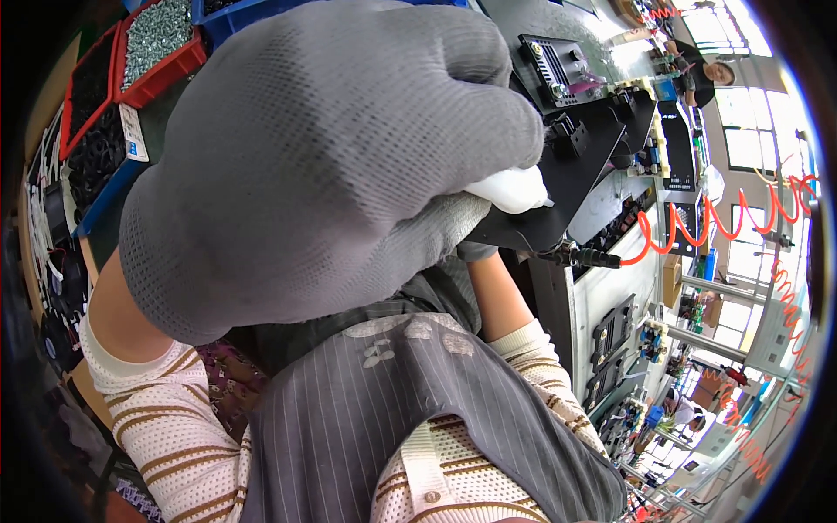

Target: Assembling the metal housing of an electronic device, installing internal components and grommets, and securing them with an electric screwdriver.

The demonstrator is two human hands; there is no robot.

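My left hand (331,166), in a grey knitted glove, fills the upper middle of the head view. Its fingers are curled round a white squeeze bottle (514,189), of which only the rounded end with a thin pointed tip shows. That tip points right, over a black flat panel (567,187) with small black blocks (568,138) on it. Of my right hand (477,252), only a bit of grey glove near the wrist shows, beside the panel's near edge. My left hand hides the rest of it, so its fingers cannot be seen.
Red bins (166,83) of silver screws and black parts stand at the upper left, near a blue bin (109,196). A black slotted plate (558,70) lies beyond the panel. A coiled orange air hose (689,228) runs off right. A person (697,74) is farther off.
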